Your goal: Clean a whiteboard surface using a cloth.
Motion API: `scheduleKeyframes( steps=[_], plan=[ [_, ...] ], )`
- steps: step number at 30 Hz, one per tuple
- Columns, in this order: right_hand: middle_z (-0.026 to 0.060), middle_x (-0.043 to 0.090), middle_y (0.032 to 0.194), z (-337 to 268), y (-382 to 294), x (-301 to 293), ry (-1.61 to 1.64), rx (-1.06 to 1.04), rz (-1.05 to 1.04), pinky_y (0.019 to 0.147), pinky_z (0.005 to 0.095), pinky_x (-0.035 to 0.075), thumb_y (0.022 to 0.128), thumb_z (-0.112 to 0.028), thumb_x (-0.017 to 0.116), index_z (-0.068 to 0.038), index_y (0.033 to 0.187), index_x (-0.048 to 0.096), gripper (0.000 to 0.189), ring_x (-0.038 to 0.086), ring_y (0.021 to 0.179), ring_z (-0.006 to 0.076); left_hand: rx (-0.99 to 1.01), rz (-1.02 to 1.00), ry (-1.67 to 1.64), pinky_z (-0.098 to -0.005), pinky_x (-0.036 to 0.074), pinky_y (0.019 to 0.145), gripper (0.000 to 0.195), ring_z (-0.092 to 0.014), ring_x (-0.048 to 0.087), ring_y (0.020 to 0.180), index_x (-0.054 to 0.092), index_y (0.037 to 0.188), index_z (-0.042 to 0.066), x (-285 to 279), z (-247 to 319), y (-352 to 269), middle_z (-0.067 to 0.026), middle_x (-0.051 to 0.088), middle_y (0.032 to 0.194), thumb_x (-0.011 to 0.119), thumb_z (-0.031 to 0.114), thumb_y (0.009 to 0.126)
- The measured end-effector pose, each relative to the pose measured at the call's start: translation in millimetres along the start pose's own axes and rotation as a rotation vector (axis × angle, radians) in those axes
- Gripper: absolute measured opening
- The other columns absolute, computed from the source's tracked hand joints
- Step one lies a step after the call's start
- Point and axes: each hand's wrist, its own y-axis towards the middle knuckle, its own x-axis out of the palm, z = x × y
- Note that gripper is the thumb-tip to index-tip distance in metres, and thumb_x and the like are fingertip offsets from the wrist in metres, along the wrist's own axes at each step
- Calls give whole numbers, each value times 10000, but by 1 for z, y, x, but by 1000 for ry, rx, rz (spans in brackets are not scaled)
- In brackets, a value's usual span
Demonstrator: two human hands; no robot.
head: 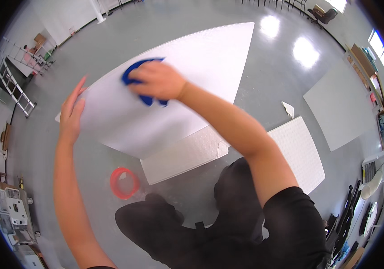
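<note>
A large white panel (212, 57) stands tilted before me, its smooth face towards me. My right hand (158, 80), blurred, presses a dark blue cloth (141, 64) against that face, and part of the cloth is hidden under the palm. At the panel's left edge is my left hand (72, 114), thumb on the near face and fingers along the rim, holding the panel. Below the panel's lower edge lies a white patterned board (178, 159) with a cracked right end.
A red ring-shaped object (124, 183) sits on the grey floor (94, 168) near my knees. To the right lie another white patterned board (296, 151), a broken white piece (288, 109) and a pale sheet (340, 107). A ladder (18, 90) leans at the far left.
</note>
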Motion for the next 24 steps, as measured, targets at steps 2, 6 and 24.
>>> scheduleKeyframes(
  steps=[2, 6, 24],
  plan=[
    [48, 608, 1054, 33, -25, -29, -61, 93, 56, 760, 345, 500, 699, -103, 630, -186, 932, 681, 253, 589, 907, 252, 16, 16, 37, -313, 371, 961, 536, -200, 510, 1089, 459, 1371, 69, -5, 3, -7, -153, 566, 1187, 483, 226, 860],
    [80, 608, 1080, 89, -102, -115, -450, 604, 260, 837, 349, 491, 623, -16, 697, -172, 972, 710, 383, 592, 932, 294, 3, 4, 18, -343, 341, 1010, 567, -232, 483, 1176, 460, 1364, 48, 6, 8, 4, -150, 545, 1262, 513, 255, 839],
    [34, 616, 1069, 96, -107, -111, -271, 353, 178, 789, 342, 513, 659, -5, 623, -194, 976, 693, 375, 585, 946, 250, -62, 40, 30, -300, 374, 972, 634, -175, 496, 1109, 422, 1397, 67, 2, -1, -6, -94, 525, 1213, 473, 44, 765]
  ],
)
